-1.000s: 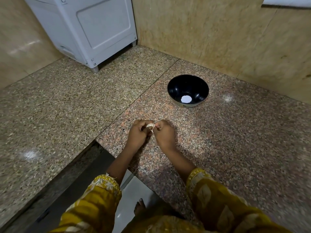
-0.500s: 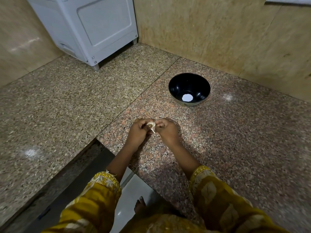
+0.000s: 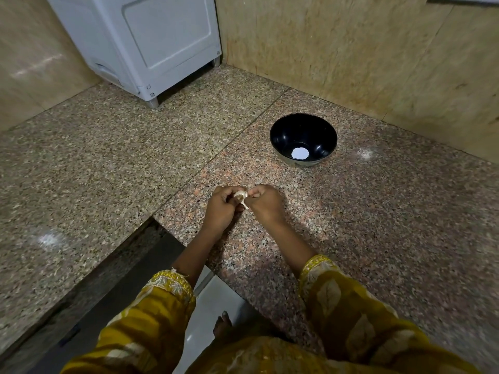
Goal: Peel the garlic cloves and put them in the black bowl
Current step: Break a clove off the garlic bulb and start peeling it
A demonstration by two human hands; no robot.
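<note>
A pale garlic clove [image 3: 240,195] sits between my two hands, just above the granite counter [image 3: 378,225]. My left hand [image 3: 221,210] curls its fingers round the clove from the left. My right hand [image 3: 266,203] pinches the clove's right side, and a thin strip of skin hangs down from it. Behind and to the right stands the black bowl [image 3: 280,136]; inside I see only a white reflection at its bottom, no cloves.
A white appliance [image 3: 151,47] on short feet stands at the back left corner. Beige stone walls [image 3: 364,55] close off the back and right. The counter's front edge drops to the floor [image 3: 213,306], where a bare foot [image 3: 222,323] shows.
Both hands have stayed together on the clove, shifting very slightly. A strip of skin now hangs down from the clove. The bowl has not moved.
</note>
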